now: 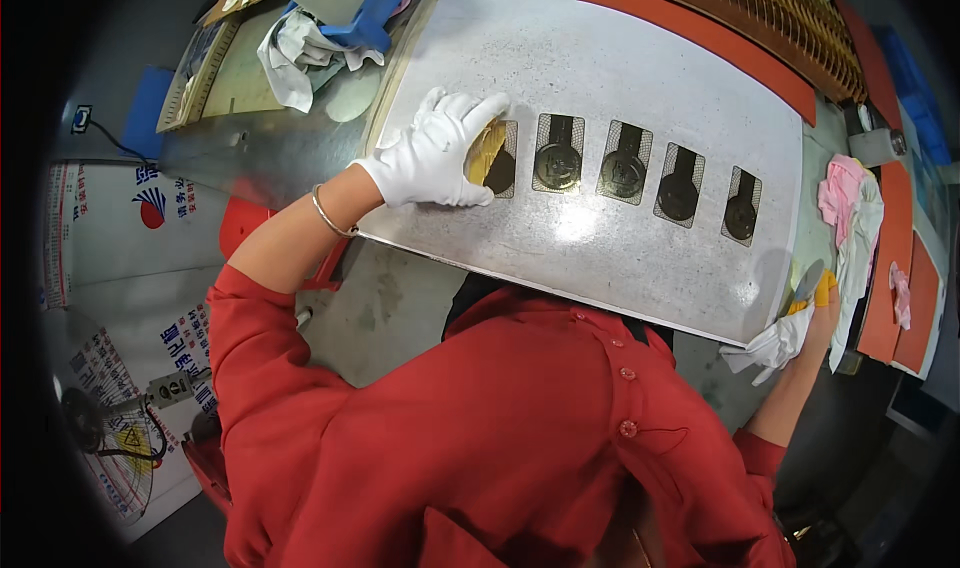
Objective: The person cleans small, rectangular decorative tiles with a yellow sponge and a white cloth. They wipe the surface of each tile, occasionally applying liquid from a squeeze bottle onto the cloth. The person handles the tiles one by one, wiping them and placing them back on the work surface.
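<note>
My left hand (pixel 437 151), in a white glove, is over the left part of a pale, flat, speckled board (pixel 640 253). Its thumb and forefinger grip the edges of a thin gold-coloured piece (pixel 486 152), tilted above the leftmost dark shape (pixel 503 168). To its right runs a row of dark medal-like shapes, each a disc with a broad tab; one (pixel 557 158) is nearest to that hand. At the board's right edge, my right hand (pixel 822 296) has yellow coverings on its fingers. It is closed on a crumpled white cloth (pixel 778 344); a greyish blade-like thing (pixel 808 280) shows beside the fingers.
Orange-red strips (pixel 690 43) and a brown slotted rack (pixel 760 13) line the board's far side. Blue plastic (pixel 385 13) and white rags (pixel 298 53) lie at the far left. Pink and white cloths (pixel 850 203) hang at the right. A fan (pixel 115 438) stands at lower left.
</note>
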Available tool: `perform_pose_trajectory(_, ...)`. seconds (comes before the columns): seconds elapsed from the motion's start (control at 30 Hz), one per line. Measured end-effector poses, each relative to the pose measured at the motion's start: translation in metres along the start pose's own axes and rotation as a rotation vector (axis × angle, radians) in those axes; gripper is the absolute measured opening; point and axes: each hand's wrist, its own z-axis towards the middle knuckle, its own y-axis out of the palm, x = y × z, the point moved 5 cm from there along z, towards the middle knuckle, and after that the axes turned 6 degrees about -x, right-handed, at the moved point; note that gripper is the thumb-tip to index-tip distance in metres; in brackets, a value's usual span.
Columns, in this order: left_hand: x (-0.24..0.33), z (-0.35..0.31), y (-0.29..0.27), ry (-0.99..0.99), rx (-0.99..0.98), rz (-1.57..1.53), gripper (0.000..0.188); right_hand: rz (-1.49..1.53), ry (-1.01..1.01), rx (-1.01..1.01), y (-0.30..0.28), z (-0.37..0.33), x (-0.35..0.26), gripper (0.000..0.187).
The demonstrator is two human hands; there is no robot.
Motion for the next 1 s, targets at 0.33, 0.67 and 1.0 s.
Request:
perform_pose_trajectory(0.33, 0.006, -0.013, 0.001, -0.18, 0.042, 0.09, 0.085, -1.722, -0.246, -0.283, 0.057, 0.083, -0.062, 0.029)
perform_pose_trajectory(0.67, 0.07, 0.004, -0.04, -0.002, 0.164, 0.112, 0.055, -1.468, -0.676, -0.042, 0.054, 0.071, -0.091, 0.021)
perform_pose_trajectory(1.0, -0.002, -0.013, 0.002, -0.029, 0.186, -0.275, 0.081, -1.693, -0.372, 0.346, -0.181, 0.081, -0.144, 0.031)
